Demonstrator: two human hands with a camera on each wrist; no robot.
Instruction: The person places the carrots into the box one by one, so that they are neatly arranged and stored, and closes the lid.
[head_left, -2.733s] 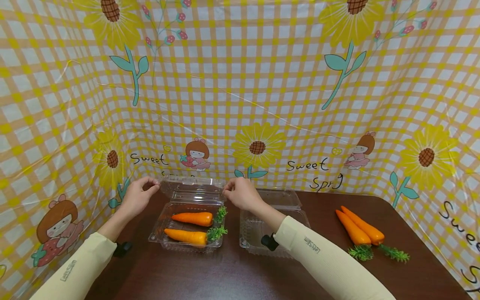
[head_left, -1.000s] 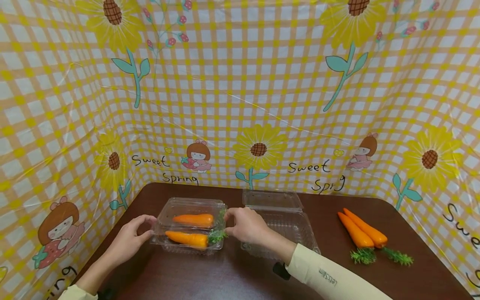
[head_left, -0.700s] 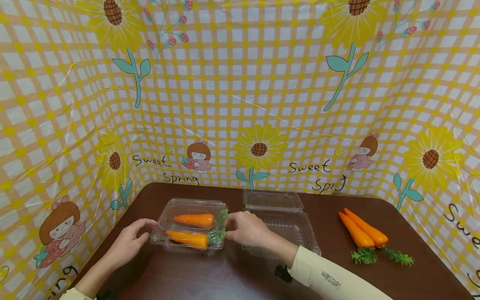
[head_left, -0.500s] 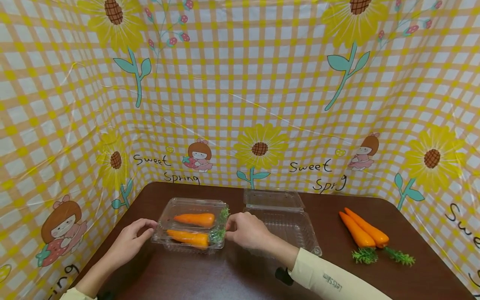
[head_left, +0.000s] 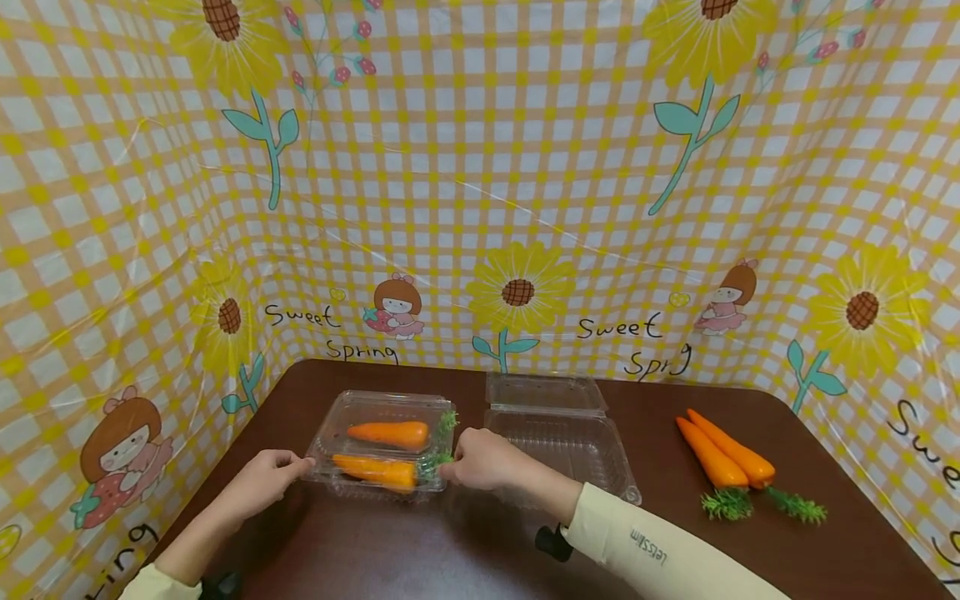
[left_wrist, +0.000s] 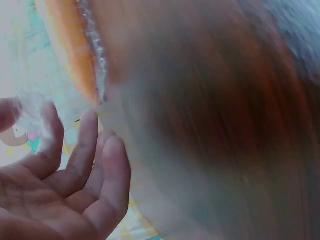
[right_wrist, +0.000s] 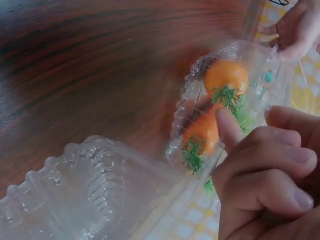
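Note:
A clear plastic clamshell box point(head_left: 390, 407) stands on the left of the table with its lid down. Inside lie two carrots, an orange carrot point(head_left: 393, 434) behind and a yellower carrot point(head_left: 375, 472) in front, both with green tops toward the right. My left hand point(head_left: 258, 482) pinches the box's front left corner between thumb and forefinger; in the left wrist view its other fingers point(left_wrist: 107, 185) are loosely bent. At the front right corner, my right hand point(head_left: 487, 460) pinches the rim, its remaining fingers point(right_wrist: 270, 185) curled in the right wrist view.
A second clear clamshell box point(head_left: 577, 450) stands to the right with its lid point(head_left: 546, 392) raised back and nothing inside, partly behind my right forearm. Two more carrots point(head_left: 723, 454) lie side by side on the dark table point(head_left: 420, 550). A checked cloth point(head_left: 450, 167) encloses the back and sides.
The left box's lid, upright before, has come down over the carrots. Both hands moved from the lid's far edge to the front corners, and the left fingers have closed onto the corner.

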